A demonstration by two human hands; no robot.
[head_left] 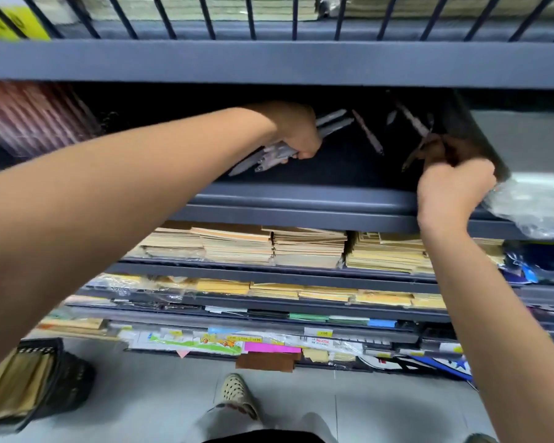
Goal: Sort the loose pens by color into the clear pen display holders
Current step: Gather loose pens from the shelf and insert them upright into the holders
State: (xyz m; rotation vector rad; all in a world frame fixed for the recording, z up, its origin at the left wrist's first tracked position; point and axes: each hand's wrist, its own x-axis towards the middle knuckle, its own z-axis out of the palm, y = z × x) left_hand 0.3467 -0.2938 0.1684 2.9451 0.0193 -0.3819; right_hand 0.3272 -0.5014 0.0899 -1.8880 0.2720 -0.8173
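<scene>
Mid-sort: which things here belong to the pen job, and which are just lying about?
Job: left hand gripping a pen bundle; right hand, grip unclear; loose pens on the dark shelf.
Lying about: notebook stacks below; black basket; plastic-wrapped pack at right.

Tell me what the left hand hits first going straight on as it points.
Likely the loose pen beyond the left hand's pen bundle; depth in the dark shelf is unclear.

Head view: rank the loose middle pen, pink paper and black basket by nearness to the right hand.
1. Loose pen, just left of the right hand.
2. Pink paper, far below, to the left.
3. Black basket, lowest, far left.
</scene>
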